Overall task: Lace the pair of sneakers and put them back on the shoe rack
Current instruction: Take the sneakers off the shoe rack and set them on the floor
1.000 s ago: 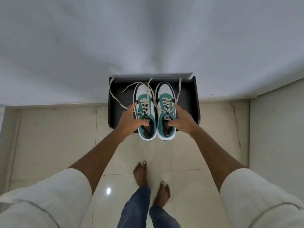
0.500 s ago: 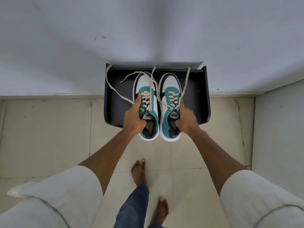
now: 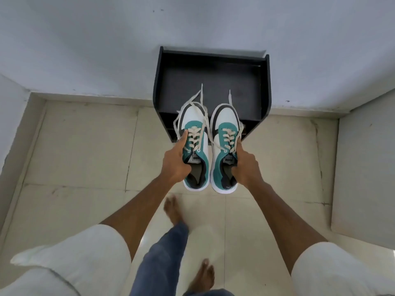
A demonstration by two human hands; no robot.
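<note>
Two teal, white and black sneakers hang in the air in front of the black shoe rack (image 3: 265, 86). My left hand (image 3: 174, 163) grips the left sneaker (image 3: 195, 146) at its collar, thumb inside the opening. My right hand (image 3: 245, 165) grips the right sneaker (image 3: 224, 150) the same way. Cream laces run through the eyelets of both shoes, and their loose ends trail forward over the toes. The toes overlap the rack's front edge; the heels are over the floor tiles. The rack's top shelf is bare.
The rack stands against a pale wall (image 3: 192, 24). Beige floor tiles (image 3: 85, 146) spread left and below. A wall section (image 3: 367, 167) juts out on the right. My bare feet (image 3: 173, 210) and jeans are below the shoes.
Both hands have lifted the sneakers off the rack's top shelf and drawn them back toward me. The laces that lay spread over the shelf now trail over the toes.
</note>
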